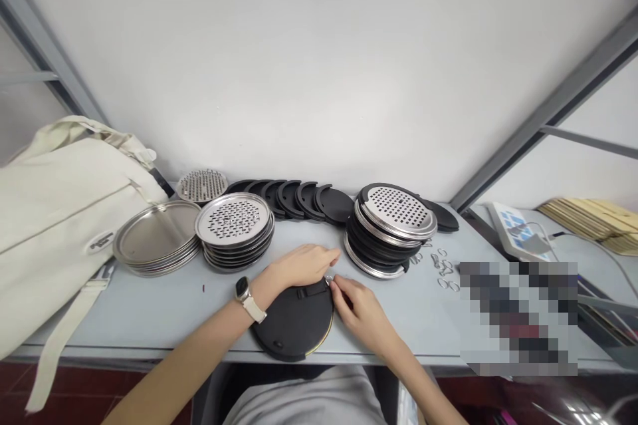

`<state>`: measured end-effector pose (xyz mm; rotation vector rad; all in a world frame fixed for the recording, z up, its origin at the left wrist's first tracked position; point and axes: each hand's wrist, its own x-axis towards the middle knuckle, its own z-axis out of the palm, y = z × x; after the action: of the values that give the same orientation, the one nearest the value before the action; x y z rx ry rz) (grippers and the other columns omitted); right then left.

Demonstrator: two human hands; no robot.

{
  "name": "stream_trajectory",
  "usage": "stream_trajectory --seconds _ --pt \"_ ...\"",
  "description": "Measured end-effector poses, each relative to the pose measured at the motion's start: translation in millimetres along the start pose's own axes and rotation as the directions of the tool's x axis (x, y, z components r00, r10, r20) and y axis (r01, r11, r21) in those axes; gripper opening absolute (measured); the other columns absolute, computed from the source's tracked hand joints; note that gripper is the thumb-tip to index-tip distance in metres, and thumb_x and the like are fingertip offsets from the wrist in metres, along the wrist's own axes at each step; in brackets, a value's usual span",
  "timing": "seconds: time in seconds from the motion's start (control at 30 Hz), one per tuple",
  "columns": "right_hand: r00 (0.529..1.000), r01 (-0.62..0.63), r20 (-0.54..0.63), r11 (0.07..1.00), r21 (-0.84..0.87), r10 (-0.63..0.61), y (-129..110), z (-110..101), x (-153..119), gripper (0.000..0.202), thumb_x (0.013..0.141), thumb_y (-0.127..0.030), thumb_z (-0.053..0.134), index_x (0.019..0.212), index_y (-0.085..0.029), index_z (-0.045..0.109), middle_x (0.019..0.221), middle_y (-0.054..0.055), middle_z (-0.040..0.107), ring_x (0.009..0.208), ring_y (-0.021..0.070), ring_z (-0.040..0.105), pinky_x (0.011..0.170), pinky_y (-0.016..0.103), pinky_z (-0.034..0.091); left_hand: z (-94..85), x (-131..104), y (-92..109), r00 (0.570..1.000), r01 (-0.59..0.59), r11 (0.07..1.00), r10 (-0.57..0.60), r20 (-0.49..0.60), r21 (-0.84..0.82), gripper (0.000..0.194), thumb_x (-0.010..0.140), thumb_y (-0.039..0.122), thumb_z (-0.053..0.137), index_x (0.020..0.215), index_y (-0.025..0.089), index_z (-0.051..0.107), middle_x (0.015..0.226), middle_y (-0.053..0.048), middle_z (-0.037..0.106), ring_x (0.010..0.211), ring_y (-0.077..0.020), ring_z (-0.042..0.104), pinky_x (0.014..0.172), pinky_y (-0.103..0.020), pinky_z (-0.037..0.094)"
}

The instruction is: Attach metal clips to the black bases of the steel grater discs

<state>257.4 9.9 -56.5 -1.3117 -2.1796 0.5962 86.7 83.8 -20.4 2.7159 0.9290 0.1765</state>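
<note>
A round black disc (pixel 294 322) with a gold-coloured edge at its lower right lies near the table's front edge. My left hand (pixel 306 264), with a watch on its wrist, rests over the disc's upper edge, its fingers closed together; anything under them is hidden. At the disc's upper right, my right hand (pixel 355 305) pinches a small metal ring (pixel 329 279) beside a black tab. Behind my hands, to the right, stands a stack of black and silver discs (pixel 393 229) topped by a perforated plate.
Perforated plates (pixel 234 220) and metal trays (pixel 159 232) are stacked at left, beside a cream bag (pixel 74 205). Black discs (pixel 336 204) overlap along the wall. Loose metal rings (pixel 442 267) lie at right, near a blurred patch.
</note>
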Motion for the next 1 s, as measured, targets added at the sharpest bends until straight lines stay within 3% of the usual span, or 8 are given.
stream_trajectory --seconds 0.23,0.4,0.53,0.63,0.83,1.0 --pt "1.000 -0.026 0.001 0.998 0.049 0.026 -1.4 -0.9 -0.3 0.030 0.101 -0.031 0.032 0.071 -0.023 0.033 0.064 -0.002 0.045 0.058 0.0151 0.043 0.059 0.028 0.029 -1.2 4.5 0.9 0.999 0.039 0.996 -0.040 0.008 0.081 0.018 0.095 0.011 0.040 0.108 0.017 0.051 0.088 -0.008 0.069 0.081 -0.0241 0.067 0.071 -0.031 0.047" --pt "0.995 -0.095 -0.012 0.987 0.133 0.098 0.5 -0.5 -1.1 0.034 0.101 -0.036 0.032 0.070 -0.023 0.029 0.059 -0.005 0.037 0.054 0.0135 0.036 0.055 0.027 0.027 -5.4 17.4 0.8 0.991 0.131 0.984 -0.130 -0.019 0.118 0.023 0.096 0.007 0.038 0.111 0.012 0.054 0.083 -0.009 0.068 0.081 -0.0241 0.067 0.080 -0.036 0.048" --pt "0.993 -0.109 -0.030 0.981 0.162 0.115 2.8 -0.5 -1.6 0.034 0.101 -0.038 0.033 0.070 -0.023 0.029 0.058 -0.006 0.034 0.054 0.0129 0.034 0.055 0.026 0.026 -7.8 20.4 1.8 0.975 0.220 0.970 -0.216 -0.043 0.106 0.020 0.099 0.023 0.049 0.113 0.013 0.057 0.094 -0.005 0.066 0.084 -0.0188 0.065 0.083 -0.039 0.052" --pt "0.995 -0.089 -0.037 0.986 0.142 0.095 5.9 -2.3 5.4 0.034 0.101 -0.037 0.032 0.070 -0.023 0.030 0.058 -0.006 0.034 0.054 0.0131 0.035 0.055 0.027 0.026 -7.7 17.0 3.2 0.960 0.281 0.956 -0.277 -0.048 0.083 0.028 0.096 0.033 0.057 0.117 0.014 0.058 0.106 -0.006 0.063 0.088 -0.0179 0.064 0.079 -0.038 0.055" --pt "0.998 -0.033 0.054 0.999 0.019 0.032 11.3 -11.3 31.9 0.033 0.100 -0.033 0.033 0.069 -0.023 0.033 0.058 -0.005 0.038 0.054 0.0141 0.039 0.057 0.028 0.026 -5.6 17.3 1.5 0.911 0.411 0.907 -0.406 -0.066 0.091 0.032 0.096 0.032 0.058 0.123 0.015 0.055 0.116 -0.009 0.060 0.096 -0.0204 0.064 0.081 -0.040 0.055" --pt "0.995 -0.001 0.104 0.999 0.043 -0.004 10.4 -18.5 34.1 0.034 0.100 -0.033 0.032 0.068 -0.023 0.031 0.058 -0.006 0.034 0.054 0.0131 0.038 0.056 0.026 0.027 -3.2 21.1 -2.7 0.860 0.510 0.852 -0.500 -0.103 0.117 0.033 0.095 0.033 0.058 0.123 0.015 0.056 0.119 -0.009 0.059 0.099 -0.0214 0.063 0.083 -0.041 0.054"
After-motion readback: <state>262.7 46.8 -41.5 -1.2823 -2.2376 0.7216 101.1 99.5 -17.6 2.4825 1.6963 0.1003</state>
